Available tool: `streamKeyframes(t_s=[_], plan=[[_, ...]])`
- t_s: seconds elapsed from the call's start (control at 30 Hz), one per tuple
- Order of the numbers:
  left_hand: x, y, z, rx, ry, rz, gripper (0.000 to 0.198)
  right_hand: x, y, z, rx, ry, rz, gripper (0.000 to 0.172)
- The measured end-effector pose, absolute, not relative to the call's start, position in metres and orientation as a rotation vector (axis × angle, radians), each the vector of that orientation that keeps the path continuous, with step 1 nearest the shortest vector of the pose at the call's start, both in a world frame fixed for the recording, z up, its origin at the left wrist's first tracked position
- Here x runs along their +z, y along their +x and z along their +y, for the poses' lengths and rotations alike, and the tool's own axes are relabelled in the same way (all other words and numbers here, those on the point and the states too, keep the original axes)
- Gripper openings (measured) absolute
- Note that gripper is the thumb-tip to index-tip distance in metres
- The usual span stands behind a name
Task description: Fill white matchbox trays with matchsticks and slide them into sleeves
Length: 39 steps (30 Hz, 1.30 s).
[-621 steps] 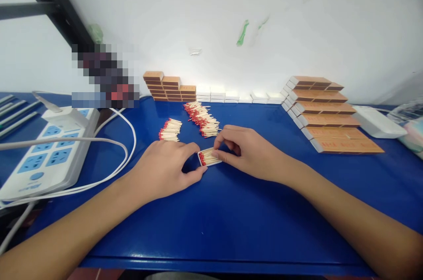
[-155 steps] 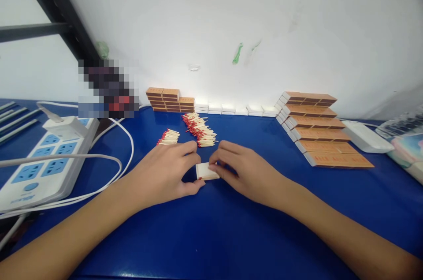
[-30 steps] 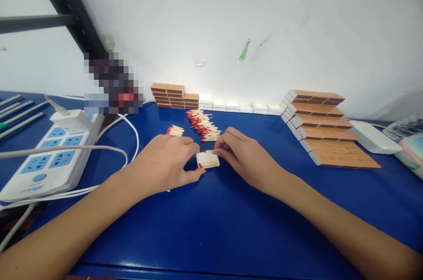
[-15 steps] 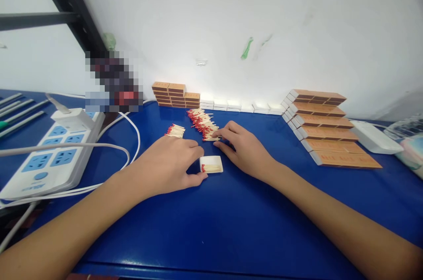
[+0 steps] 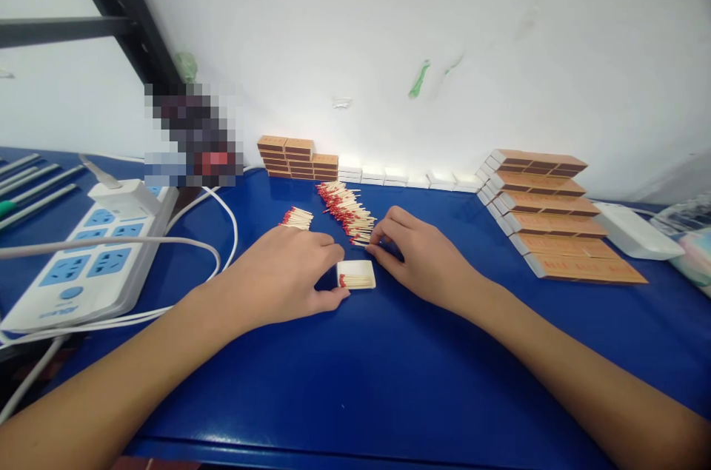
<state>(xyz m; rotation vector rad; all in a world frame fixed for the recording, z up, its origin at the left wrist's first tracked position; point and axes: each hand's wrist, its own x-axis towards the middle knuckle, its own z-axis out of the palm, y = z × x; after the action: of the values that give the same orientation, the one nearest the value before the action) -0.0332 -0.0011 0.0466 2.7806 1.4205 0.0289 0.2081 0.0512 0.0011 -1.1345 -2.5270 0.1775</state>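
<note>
A small white matchbox tray (image 5: 356, 267) lies on the blue tabletop, with a row of red-tipped matches (image 5: 358, 280) along its near side. My left hand (image 5: 292, 274) steadies the tray's left end between thumb and fingers. Just beyond the tray spreads a long loose pile of matches (image 5: 345, 208), heads mostly pointing left. My right hand (image 5: 408, 252) is at the near right end of this pile, thumb and fingertips pinched on match ends; how many they hold cannot be made out. A smaller heap of matches (image 5: 298, 217) lies behind my left hand.
Matchboxes (image 5: 297, 163) are stacked against the wall, beside a row of white trays (image 5: 394, 178). A stepped stack of matchboxes (image 5: 561, 226) stands at right, near a white device (image 5: 638, 231). A power strip (image 5: 83, 263) with loose cables (image 5: 194, 240) occupies the left.
My right hand has shifted slightly right and nearer along the pile's end, and the matches there are spread a little differently. My left hand stays at the tray.
</note>
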Motion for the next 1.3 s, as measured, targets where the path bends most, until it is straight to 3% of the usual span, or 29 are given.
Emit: streamKeyframes(t_s=[0.23,0.8,1.3], plan=[[0.046,-0.034,-0.001,0.050,2.795,1.412,0.021,0.001,0.204,0.049,0.213,-1.161,-2.539,0.005],[0.047,-0.034,-0.001,0.081,2.758,1.517,0.023,0.009,0.213,0.047,0.236,-1.189,-2.506,0.015],[0.046,-0.034,0.000,0.081,2.753,1.512,0.023,0.000,0.198,0.039,0.287,-1.481,-2.411,0.011]])
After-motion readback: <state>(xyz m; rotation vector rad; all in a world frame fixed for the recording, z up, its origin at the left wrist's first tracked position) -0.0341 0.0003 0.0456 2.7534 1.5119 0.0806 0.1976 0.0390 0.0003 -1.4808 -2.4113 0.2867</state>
